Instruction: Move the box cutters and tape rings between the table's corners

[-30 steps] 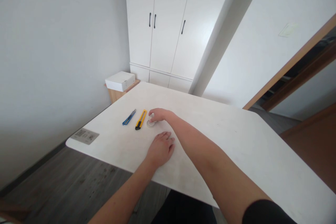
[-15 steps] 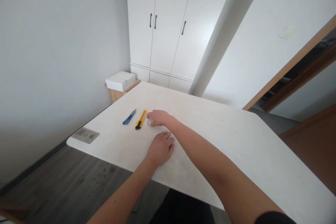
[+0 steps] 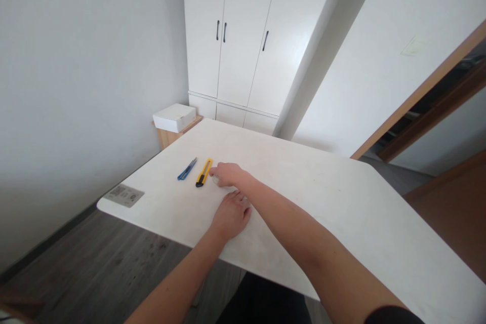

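Tape roll (image 3: pixel 215 178), small and clear, on the white worktop (image 3: pixel 341 202) just right of the yellow utility knife (image 3: pixel 204 172), mostly hidden under the right hand (image 3: pixel 226 174). Fingers curled down over it, seemingly closing on it; firmness of grip impossible to tell. Left hand (image 3: pixel 231 214) flat, fingers spread, palm on the worktop nearby, empty. Grasp step judged in hand. Blue pen (image 3: pixel 187 168) lying left of the knife.

A white table (image 3: pixel 341 202) fills mid-frame; left of centre on it lie a blue pen (image 3: pixel 187 169), a yellow utility knife (image 3: pixel 204 172) and a grey label (image 3: pixel 123 195)
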A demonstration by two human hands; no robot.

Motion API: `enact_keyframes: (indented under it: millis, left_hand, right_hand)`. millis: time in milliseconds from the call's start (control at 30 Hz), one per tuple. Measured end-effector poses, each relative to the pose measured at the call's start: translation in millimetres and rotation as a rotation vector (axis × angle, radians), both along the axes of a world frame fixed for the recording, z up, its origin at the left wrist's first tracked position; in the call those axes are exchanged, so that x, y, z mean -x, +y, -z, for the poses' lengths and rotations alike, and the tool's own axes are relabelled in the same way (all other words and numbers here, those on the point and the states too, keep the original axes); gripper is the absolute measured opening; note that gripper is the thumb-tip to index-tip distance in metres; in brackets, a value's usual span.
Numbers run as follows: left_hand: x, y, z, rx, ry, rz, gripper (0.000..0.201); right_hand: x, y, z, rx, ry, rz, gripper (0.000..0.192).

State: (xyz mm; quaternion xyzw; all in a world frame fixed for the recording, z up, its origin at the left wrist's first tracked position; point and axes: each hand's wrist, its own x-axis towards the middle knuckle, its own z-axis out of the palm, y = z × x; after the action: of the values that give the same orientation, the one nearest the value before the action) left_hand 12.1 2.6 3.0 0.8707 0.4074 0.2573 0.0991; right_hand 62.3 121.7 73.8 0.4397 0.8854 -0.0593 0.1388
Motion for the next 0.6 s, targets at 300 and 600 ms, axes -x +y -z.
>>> enact_keyframes:
  millis: [300,600]
  left_hand:
    - [-0.3,1.2,2.7,-0.026,-0.008,-0.004,0.017]
    - [-0.1,0.3,1.6,-0.02,-0.011,-0.002,0.017]
  right_hand:
    - [1.8,-1.3,3.1,-0.047,-0.008,-0.028,0.043]
    - [7.3,4.2,-1.4,0.006,-0.052,-0.051,0.048]
